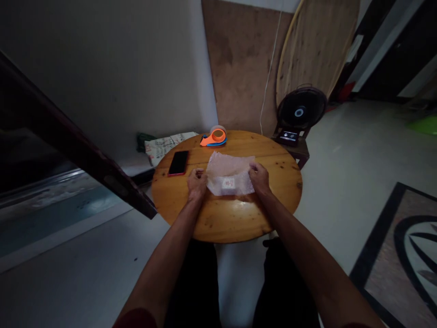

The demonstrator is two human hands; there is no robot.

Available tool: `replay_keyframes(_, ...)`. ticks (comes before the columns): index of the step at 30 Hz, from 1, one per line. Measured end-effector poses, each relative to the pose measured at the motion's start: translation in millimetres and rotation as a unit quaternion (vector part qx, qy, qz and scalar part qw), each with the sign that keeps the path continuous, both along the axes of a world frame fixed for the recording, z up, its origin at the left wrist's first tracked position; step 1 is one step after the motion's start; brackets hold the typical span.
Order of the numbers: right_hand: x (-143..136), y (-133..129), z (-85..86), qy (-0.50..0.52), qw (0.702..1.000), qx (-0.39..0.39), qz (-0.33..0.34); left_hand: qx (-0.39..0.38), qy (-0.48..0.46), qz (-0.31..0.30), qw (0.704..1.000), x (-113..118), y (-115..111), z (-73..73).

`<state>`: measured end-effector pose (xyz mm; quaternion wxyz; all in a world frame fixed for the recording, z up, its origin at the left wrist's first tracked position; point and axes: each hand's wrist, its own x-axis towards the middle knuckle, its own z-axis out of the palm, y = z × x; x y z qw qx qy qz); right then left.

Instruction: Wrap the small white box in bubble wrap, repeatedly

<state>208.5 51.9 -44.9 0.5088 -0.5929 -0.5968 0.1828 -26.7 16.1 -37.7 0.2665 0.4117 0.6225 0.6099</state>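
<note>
A sheet of pinkish bubble wrap (229, 164) lies on the round wooden table (218, 225) in front of me. Through its near, folded part shows a small white box (228, 183) with reddish marks. My left hand (197, 183) pinches the wrap at its left edge, fingers curled. At the right edge my right hand (258, 176) grips the wrap between thumb and fingers. What the box holds is hidden.
An orange and blue tape dispenser (217, 135) stands at the table's far edge. A dark phone (178, 163) lies at the left. Beyond the table's right side is a wooden chair (302, 148) bearing a round black device (302, 107). A dark wooden bar (102, 173) slants in from the left.
</note>
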Motion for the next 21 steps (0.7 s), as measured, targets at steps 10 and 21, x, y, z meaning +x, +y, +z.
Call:
replay_keyframes(10,1,1,-1.4,-0.029,0.999,-0.015,0.014,0.168,0.296,-0.164,0.926,11,-36,27.1)
replay_keyframes(21,2,3,-4.9,0.011,1.0,-0.004,0.002,0.084,0.31,-0.242,0.915,5,-32,28.9)
